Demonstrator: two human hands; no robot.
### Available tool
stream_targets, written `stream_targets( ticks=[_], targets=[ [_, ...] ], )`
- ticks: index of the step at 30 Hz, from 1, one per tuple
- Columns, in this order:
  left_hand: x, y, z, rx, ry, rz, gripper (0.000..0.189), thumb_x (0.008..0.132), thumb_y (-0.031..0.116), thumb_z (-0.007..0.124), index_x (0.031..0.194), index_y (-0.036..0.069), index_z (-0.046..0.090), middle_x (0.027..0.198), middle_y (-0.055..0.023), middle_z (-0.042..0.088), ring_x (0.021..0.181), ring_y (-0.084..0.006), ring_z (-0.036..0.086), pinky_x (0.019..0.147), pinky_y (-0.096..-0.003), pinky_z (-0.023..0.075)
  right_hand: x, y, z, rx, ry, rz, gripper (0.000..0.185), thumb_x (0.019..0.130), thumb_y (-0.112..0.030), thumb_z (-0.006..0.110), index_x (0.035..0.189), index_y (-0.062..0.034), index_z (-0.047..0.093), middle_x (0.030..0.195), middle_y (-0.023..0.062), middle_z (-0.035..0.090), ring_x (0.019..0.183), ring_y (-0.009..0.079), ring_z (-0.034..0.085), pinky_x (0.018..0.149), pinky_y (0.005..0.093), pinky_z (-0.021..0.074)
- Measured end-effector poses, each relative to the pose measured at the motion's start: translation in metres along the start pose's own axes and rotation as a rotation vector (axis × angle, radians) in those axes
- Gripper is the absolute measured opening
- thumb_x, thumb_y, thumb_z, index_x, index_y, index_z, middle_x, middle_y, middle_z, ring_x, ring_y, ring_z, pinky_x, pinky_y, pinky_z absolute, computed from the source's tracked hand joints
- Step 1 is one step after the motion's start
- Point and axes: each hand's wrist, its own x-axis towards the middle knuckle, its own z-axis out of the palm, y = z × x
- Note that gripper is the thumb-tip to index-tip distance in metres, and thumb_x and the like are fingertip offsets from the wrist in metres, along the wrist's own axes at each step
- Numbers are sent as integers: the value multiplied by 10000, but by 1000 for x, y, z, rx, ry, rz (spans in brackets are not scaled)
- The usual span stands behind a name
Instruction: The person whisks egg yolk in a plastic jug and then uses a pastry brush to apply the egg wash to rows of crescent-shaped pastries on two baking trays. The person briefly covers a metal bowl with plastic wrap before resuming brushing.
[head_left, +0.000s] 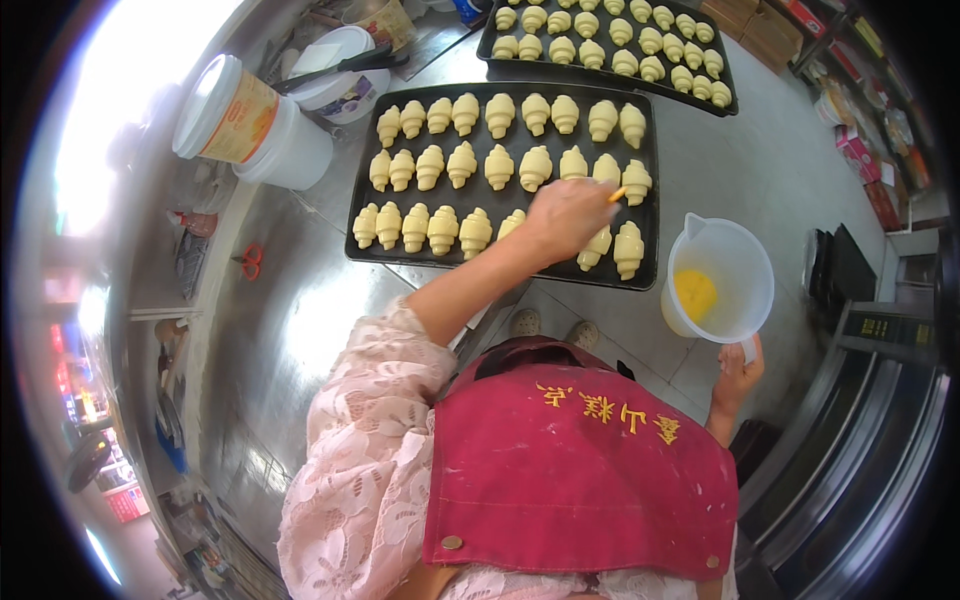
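My left hand (570, 217) is closed on a slim tool with an orange-yellow handle (616, 195); its working end is hidden under the hand. It hovers over the right part of a black baking tray (480, 199), covering some of the rolls. Three rows of pale, unbaked rolled dough pieces (535, 168) lie on this tray. To the tray's right, my right hand (735, 379) grips the handle of a translucent plastic measuring jug (739, 277). The jug tilts towards me, and yellow liquid (695, 295) shows in its bottom.
A second black tray (600, 71) of dough rolls sits beyond. Stacked white tubs (289, 150) and a black-handled knife (345, 67) on another tub (349, 94) stand back left. Red-handled scissors (251, 261) lie on the steel worktable (300, 330). Oven-like equipment (840, 435) stands at right.
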Motion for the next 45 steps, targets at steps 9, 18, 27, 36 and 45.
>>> stream_targets(
  ticks=[9, 18, 27, 36, 45],
  targets=[
    [-3, 9, 42, -784, 111, -284, 197, 911, 172, 544, 855, -16, 527, 632, -69, 578, 578, -169, 670, 533, -262, 471, -8, 16, -17, -4, 64, 34, 107, 879, -123, 518, 892, -24, 558, 650, -28, 445, 560, 49, 393, 510, 206, 316],
    [-151, -147, -15, -1054, 667, -541, 187, 919, 177, 542, 959, -5, 518, 869, -104, 587, 691, -253, 673, 634, -314, 581, 5, 2, -6, 25, -14, -18, 105, 882, -120, 503, 877, -24, 546, 624, -28, 417, 551, 48, 383, 505, 211, 303],
    [-225, -189, -118, -503, 1066, -653, 209, 933, 183, 503, 924, -22, 539, 883, -88, 558, 729, -237, 676, 730, -310, 538, 24, -23, 18, -107, -89, -39, 77, 854, -97, 513, 839, -27, 542, 636, -22, 446, 578, 58, 411, 525, 213, 318],
    [-83, -39, -104, -1072, 433, 235, 153, 855, 81, 499, 809, -9, 613, 932, -154, 615, 811, -256, 648, 780, -344, 521, 39, -25, 23, -411, -251, -219, 121, 826, -114, 575, 758, -30, 519, 628, 30, 467, 580, 131, 477, 537, 290, 369],
    [48, 106, 50, -275, -184, 261, 273, 787, 101, 574, 1036, 10, 509, 901, -181, 570, 852, -366, 586, 728, -443, 468, 96, 3, 1, -433, -362, -464, 198, 715, -151, 663, 690, -55, 491, 647, 123, 504, 598, 332, 529, 522, 393, 393]
  ],
)
